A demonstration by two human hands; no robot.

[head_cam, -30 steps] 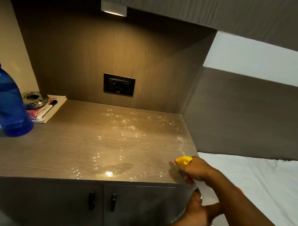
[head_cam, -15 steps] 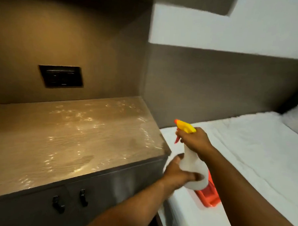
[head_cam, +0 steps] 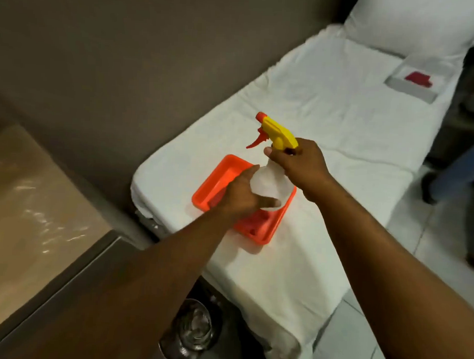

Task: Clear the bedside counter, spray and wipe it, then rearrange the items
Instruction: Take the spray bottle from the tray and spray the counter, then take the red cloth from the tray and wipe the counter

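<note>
I hold the spray bottle point(head_cam: 269, 182) with both hands at the centre of the frame, above the orange tray point(head_cam: 266, 226) that lies on the bed point(head_cam: 342, 108). My right hand point(head_cam: 303, 162) is clamped round its neck just under the yellow head, nozzle pointing toward the upper left. My left hand point(head_cam: 242, 193) cups the cloudy body from the left side. The counter point(head_cam: 25, 210), wet and glinting, is at the left edge, well apart from the bottle.

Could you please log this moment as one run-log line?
phase: spraying done | spray bottle: over orange tray on bed | left hand: body | right hand: neck | counter: wet
</note>
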